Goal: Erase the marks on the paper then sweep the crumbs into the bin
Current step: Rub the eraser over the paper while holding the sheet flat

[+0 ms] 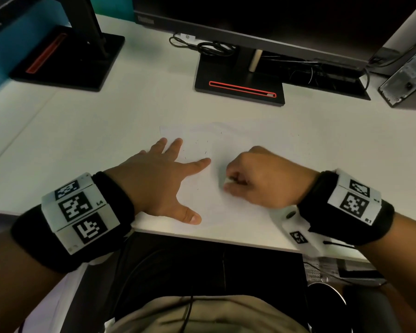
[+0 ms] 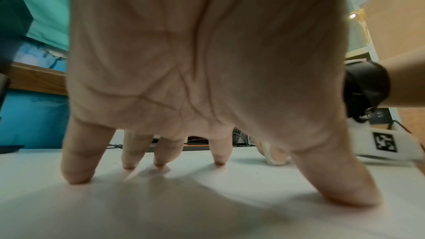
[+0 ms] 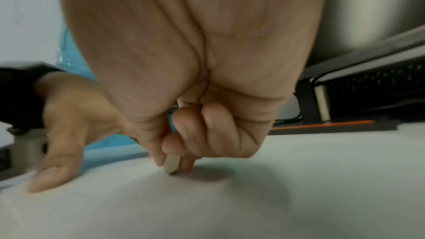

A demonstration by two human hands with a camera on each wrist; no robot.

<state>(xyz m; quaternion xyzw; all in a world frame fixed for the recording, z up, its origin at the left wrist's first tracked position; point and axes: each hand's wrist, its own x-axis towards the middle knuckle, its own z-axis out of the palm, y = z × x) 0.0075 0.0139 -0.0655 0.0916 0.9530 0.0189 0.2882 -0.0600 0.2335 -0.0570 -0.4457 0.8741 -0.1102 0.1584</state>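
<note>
A white sheet of paper (image 1: 226,145) lies on the white desk near its front edge, with small dark crumbs (image 1: 197,141) scattered on its upper part. My left hand (image 1: 163,174) lies spread flat on the sheet's left side, fingertips (image 2: 77,179) pressing it down. My right hand (image 1: 257,179) is curled and pinches a small white eraser (image 3: 171,165), whose tip touches the paper (image 3: 276,188). The eraser (image 2: 272,157) also shows past my left thumb. In the head view the eraser (image 1: 227,180) is almost hidden by the fingers. No bin is visible.
A monitor on a black stand (image 1: 240,82) with a red strip stands behind the paper, with cables (image 1: 202,46) beside it. A second black stand (image 1: 67,58) is at the far left. A computer case (image 1: 408,75) sits at the far right. The desk edge (image 1: 202,236) runs just below my hands.
</note>
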